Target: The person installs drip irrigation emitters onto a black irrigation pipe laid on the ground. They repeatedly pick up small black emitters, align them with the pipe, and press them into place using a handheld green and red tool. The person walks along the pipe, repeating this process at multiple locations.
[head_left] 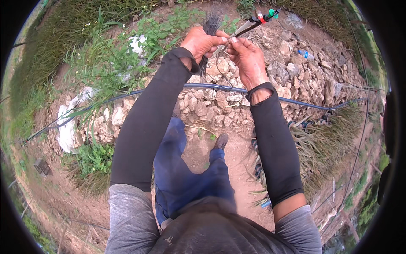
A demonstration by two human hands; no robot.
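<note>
My left hand (199, 42) is closed around a bundle of thin dark wires or ties (210, 23), its thumb reaching toward my right hand. My right hand (243, 55) pinches at the lower end of a slim black-and-white fitting assembly (247, 26) with red and green pieces at its upper end. The fingertips of both hands meet there. A thin black line (218, 67) hangs below them over the rocks; what exactly it joins is hidden by my fingers.
A blue hose (211, 86) crosses the pale rock pile (203, 108) in front of my feet. Weeds (131, 67) and white plastic scraps (67, 122) lie left, a blue bottle (305, 54) right. Dry grass (321, 139) and more thin lines edge the dirt path (249, 190).
</note>
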